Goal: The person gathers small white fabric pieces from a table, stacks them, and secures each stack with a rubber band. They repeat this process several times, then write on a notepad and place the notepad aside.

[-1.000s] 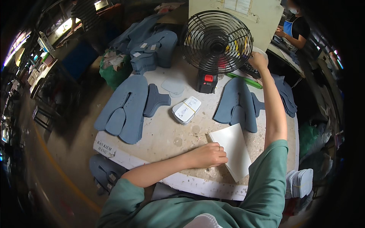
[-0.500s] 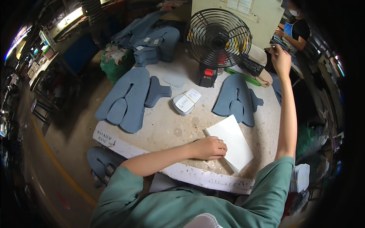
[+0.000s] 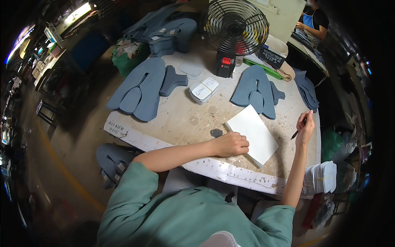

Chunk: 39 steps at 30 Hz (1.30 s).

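My left hand (image 3: 233, 144) rests at the left edge of a stack of white paper (image 3: 256, 133) near the table's front. Its fingers are curled in; what they hold, if anything, is hidden. A small dark grey scrap (image 3: 216, 133) lies just beyond that hand's wrist. Over the table's right side, my right hand (image 3: 305, 128) is closed round a dark pen (image 3: 294, 135), tip pointing down and left, apart from the paper. Beyond the paper lie stacked blue-grey shoe-upper pieces (image 3: 248, 88), with a smaller dark piece (image 3: 278, 93) beside them.
A black fan (image 3: 234, 29) stands at the back of the table (image 3: 177, 111). Larger blue-grey cut pieces (image 3: 138, 88) lie at left, and a banded stack of white cards (image 3: 203, 89) in the middle. A green tray (image 3: 267, 71) sits at back right. Another person (image 3: 314, 24) works beyond.
My right hand has come back from the far right of the table toward me, with the pen in it. The left hand stays by the paper. The whole view has shifted somewhat.
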Each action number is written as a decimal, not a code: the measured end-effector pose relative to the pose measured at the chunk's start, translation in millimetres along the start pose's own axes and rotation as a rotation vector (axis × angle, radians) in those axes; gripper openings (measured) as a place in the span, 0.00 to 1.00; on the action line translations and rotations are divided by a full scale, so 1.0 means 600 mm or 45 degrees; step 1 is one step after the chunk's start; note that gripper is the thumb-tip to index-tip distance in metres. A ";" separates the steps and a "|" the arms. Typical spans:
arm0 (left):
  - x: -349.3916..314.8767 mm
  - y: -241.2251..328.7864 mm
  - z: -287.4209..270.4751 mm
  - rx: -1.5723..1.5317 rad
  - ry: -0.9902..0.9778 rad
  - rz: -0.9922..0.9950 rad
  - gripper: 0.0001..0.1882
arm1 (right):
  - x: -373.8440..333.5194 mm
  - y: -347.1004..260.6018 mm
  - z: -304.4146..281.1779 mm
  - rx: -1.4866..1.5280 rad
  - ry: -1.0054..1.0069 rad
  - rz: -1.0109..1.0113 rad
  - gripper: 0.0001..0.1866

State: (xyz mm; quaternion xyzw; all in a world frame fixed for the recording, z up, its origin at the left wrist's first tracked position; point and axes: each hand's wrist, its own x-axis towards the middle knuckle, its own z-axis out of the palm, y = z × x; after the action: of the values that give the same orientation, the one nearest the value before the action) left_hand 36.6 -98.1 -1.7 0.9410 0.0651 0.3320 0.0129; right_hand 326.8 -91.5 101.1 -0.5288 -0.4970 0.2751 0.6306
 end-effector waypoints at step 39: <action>-0.010 0.070 -0.039 0.013 -0.669 -0.617 0.39 | -0.093 0.115 0.271 -0.240 -0.789 0.066 0.20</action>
State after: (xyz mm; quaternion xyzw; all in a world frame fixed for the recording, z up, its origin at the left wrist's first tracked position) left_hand 21.9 -141.1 15.4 0.9515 0.2824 0.0657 0.1030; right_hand 169.7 -56.3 8.8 -0.4884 -0.6750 0.3920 0.3902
